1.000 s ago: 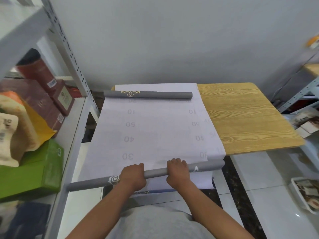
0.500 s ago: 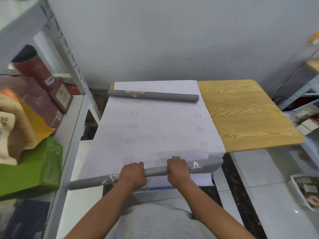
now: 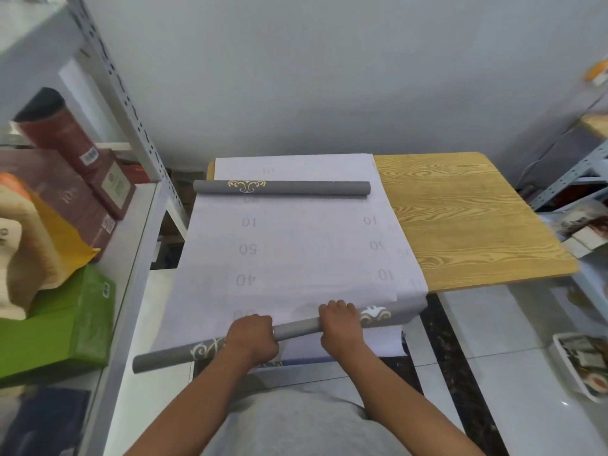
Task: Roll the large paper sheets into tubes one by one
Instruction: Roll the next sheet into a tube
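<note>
Left hand (image 3: pixel 251 337) and right hand (image 3: pixel 340 324), fingers curled around a matte grey half-rolled tube (image 3: pixel 296 327) at the near table edge, pale paper sheets (image 3: pixel 296 251) with faint numbers lying flat on grained wooden table (image 3: pixel 460 218), finished grey roll (image 3: pixel 283 187) with gold ornament at the far end

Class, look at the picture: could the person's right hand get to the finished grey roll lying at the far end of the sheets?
Probably yes: only flat paper sheets lie between the right hand and the finished grey roll, though that hand now grips the near roll.

A plain grey wall (image 3: pixel 329 77) backs a wooden table (image 3: pixel 460 218), with white metal shelving (image 3: pixel 138 205) at left over glossy floor tiles (image 3: pixel 513 373).
</note>
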